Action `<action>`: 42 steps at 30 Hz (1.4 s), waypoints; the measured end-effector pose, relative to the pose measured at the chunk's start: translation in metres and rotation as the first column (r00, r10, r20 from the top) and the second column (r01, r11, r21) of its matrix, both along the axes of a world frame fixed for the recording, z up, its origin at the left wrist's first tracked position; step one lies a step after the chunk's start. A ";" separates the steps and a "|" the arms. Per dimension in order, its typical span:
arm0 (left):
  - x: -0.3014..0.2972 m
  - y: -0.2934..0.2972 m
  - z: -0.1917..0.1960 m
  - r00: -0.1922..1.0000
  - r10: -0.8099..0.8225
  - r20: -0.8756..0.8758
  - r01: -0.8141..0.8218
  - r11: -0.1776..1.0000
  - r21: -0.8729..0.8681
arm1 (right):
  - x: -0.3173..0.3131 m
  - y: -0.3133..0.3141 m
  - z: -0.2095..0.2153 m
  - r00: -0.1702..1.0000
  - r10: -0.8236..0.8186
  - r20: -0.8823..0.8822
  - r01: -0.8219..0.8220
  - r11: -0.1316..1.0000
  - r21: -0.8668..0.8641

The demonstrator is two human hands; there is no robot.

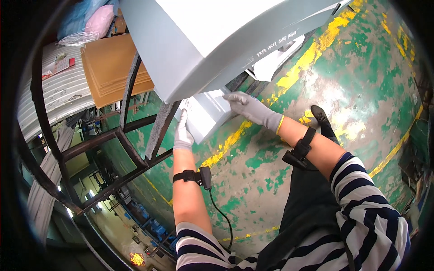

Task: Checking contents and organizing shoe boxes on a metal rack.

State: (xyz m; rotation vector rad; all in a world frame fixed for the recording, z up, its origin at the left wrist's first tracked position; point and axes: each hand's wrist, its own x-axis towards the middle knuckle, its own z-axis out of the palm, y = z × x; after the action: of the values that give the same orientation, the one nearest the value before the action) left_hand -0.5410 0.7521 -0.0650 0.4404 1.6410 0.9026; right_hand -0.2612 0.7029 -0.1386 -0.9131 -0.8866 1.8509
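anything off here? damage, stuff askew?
Nothing looks damaged or spilled. Both gloved hands, left hand and right hand, press on a small white panel under the large white housing. Only the green floor paint is badly worn and patchy.

grey knit gloves, black cabled wrist straps, navy-and-white striped short sleeves, dark trousers, black shoe (322, 118)

Stack of flat brown cardboard sheets (115, 67) at upper left. Above it, at the top-left edge, soft pink and blue plastic bags (92, 20). Left of the cardboard, a small red-and-white printed leaflet (58, 67) lying flat. Dark printed lettering strip (275, 45) along the large white panel, top centre.
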 end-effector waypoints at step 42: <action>0.157 -0.076 -0.100 -0.135 0.389 0.911 -0.879 0.378 -0.291 | -0.039 0.058 0.040 0.872 0.489 0.019 -0.396 0.726 -0.562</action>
State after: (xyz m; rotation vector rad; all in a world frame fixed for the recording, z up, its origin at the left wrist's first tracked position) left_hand -0.3837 0.6761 -0.1648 -0.7914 0.3093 1.9088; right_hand -0.3004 0.7609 -0.0983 -1.3019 -0.7230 2.5595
